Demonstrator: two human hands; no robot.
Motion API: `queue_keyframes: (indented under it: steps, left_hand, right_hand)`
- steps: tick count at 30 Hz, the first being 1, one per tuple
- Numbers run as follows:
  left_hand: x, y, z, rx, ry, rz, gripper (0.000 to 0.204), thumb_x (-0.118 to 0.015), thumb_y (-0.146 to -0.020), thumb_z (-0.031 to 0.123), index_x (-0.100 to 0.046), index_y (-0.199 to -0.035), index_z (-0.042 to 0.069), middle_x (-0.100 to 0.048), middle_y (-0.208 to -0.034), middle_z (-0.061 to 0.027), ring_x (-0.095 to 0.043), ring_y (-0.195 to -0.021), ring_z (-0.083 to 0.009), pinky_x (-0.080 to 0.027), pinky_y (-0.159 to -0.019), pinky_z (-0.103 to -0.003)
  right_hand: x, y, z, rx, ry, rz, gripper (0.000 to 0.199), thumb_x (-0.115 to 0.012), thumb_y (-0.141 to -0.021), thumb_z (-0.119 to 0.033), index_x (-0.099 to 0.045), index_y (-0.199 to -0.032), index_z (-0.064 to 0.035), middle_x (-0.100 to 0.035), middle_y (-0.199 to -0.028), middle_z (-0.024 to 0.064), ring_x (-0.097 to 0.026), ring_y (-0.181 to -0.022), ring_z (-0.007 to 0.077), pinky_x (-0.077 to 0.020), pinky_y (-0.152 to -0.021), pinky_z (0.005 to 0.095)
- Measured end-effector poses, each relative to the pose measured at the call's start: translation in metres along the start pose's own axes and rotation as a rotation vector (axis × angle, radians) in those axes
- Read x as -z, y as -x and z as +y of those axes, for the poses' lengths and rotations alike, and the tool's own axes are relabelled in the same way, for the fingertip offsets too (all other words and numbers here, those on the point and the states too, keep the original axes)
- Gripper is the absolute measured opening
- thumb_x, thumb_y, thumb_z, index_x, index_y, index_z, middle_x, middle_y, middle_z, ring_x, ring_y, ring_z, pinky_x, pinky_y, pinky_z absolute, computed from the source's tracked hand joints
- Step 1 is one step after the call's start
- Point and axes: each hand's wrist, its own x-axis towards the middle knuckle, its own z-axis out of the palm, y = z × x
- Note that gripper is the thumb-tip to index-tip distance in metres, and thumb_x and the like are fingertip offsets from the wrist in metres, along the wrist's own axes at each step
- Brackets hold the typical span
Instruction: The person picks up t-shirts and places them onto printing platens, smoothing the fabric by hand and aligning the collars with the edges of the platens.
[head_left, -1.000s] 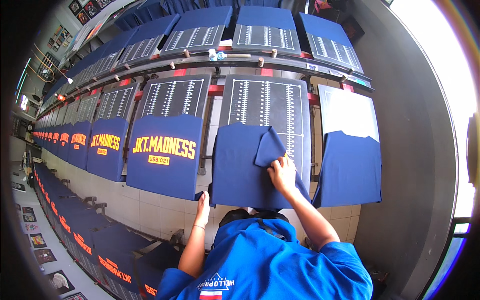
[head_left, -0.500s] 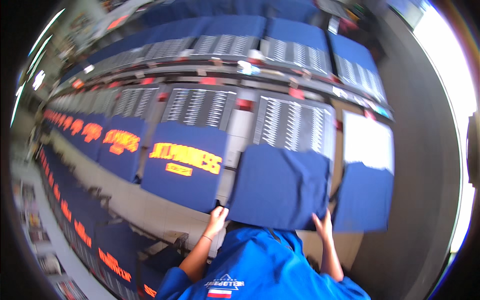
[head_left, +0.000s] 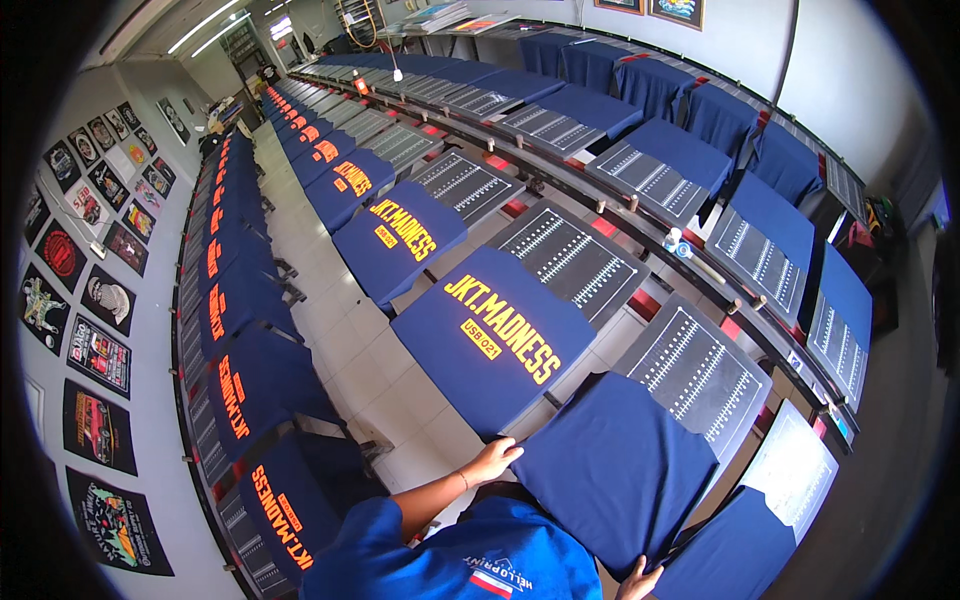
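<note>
A plain navy T-shirt (head_left: 620,465) lies flat on a printing board right in front of me. My left hand (head_left: 492,462) rests on its near left corner, fingers on the cloth edge. My right hand (head_left: 640,580) touches the shirt's near right edge at the bottom of the view; only part of it shows. To the left sits a navy shirt with a yellow-orange printed design (head_left: 495,335) on the neighbouring board. Behind the plain shirt lies a dark print screen with white rows (head_left: 695,375).
Long rows of boards with navy shirts run away to the upper left, with another row (head_left: 240,330) across a tiled aisle (head_left: 350,340). A white board (head_left: 795,470) lies at right. Framed shirt designs (head_left: 95,350) hang on the left wall.
The folded-over flap of the plain shirt has been laid flat. Both hands came down to the shirt's near corners. My head turned left, showing the long aisle.
</note>
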Motion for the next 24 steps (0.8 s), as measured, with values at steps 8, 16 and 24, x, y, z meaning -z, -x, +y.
queue_keyframes:
  steps: [8,16,24]
  left_hand:
    - [0.007,-0.001,0.000,-0.170,-0.039,0.067,0.026,-0.061,-0.098,0.023,-0.054,-0.086,0.001,-0.050,-0.071,-0.0057,-0.049,-0.068,-0.0134,-0.044,-0.062,-0.035]
    - [-0.002,-0.039,0.021,-0.096,-0.096,-0.016,0.021,-0.062,-0.095,0.010,-0.058,-0.112,-0.001,-0.061,-0.083,-0.0056,-0.058,-0.076,-0.0128,-0.050,-0.070,-0.031]
    - [-0.068,-0.144,0.154,-0.698,-0.629,0.327,0.044,-0.071,-0.088,0.013,-0.055,-0.127,0.001,-0.061,-0.115,-0.0167,-0.058,-0.109,-0.0331,-0.047,-0.095,-0.043]
  right_hand:
    - [-0.020,0.013,0.121,-0.207,-0.057,-0.156,0.043,-0.049,-0.090,-0.008,-0.054,-0.128,0.0127,-0.063,-0.123,0.0297,-0.061,-0.116,0.0380,-0.0448,-0.102,0.0412]
    - [-0.041,-0.037,0.123,-0.162,-0.389,-0.200,0.052,-0.054,-0.089,-0.007,-0.044,-0.140,0.0025,-0.058,-0.128,0.0256,-0.056,-0.123,0.0379,-0.0441,-0.104,0.0410]
    - [-0.066,-0.173,-0.033,0.307,0.294,0.011,0.050,-0.076,-0.084,-0.029,-0.056,-0.121,-0.0016,-0.059,-0.118,0.0174,-0.056,-0.114,0.0348,-0.0444,-0.097,0.0503]
